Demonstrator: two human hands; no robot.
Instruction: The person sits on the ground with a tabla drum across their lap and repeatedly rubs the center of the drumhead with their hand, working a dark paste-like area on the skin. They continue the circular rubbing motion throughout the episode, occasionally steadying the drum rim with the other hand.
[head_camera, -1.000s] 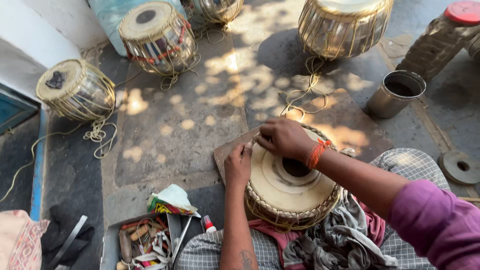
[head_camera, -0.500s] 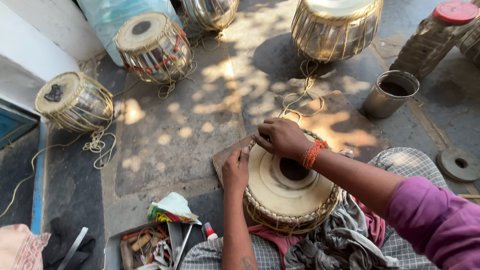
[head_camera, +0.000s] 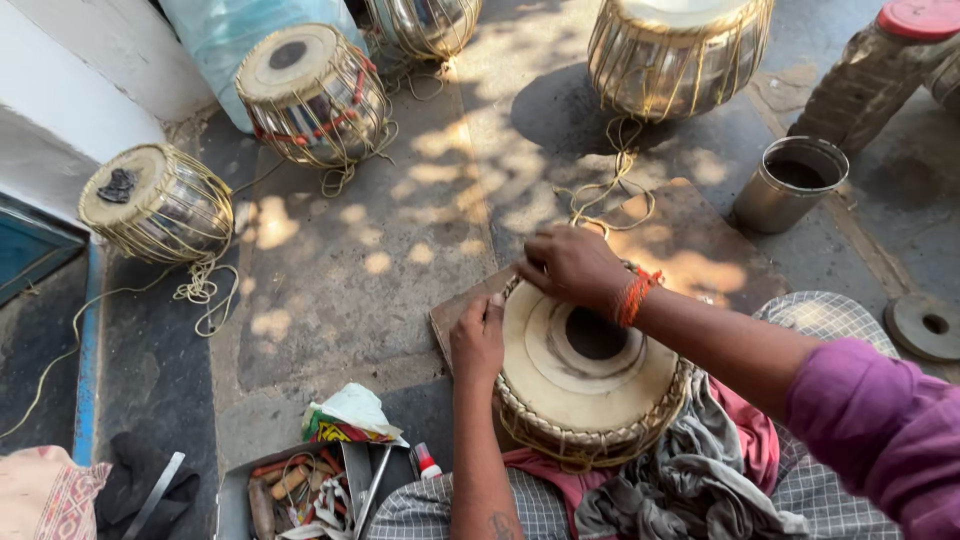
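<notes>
Drum (head_camera: 590, 375) on the lap, over a heap of cloth (head_camera: 690, 480), skin up. Left hand (head_camera: 478, 340) laid on the near-left rim, fingers (head_camera: 492, 308) curled and pressing the braided edge. Right hand (head_camera: 572, 265) bent over the far rim, fingers closed on the lacing. Wooden board (head_camera: 690, 240) underneath, on the concrete floor (head_camera: 340, 270). Three more drums beyond, metal tin (head_camera: 788, 183) to the right, tool tray (head_camera: 295, 490) at lower left.

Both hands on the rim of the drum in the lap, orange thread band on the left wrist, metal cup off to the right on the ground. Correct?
Not quite. The orange thread band is on the right wrist, not the left; the head view shows it. The rest holds: the left hand and the right hand are at the rim of the drum in the lap, and the metal cup stands on the ground to the right.
</notes>
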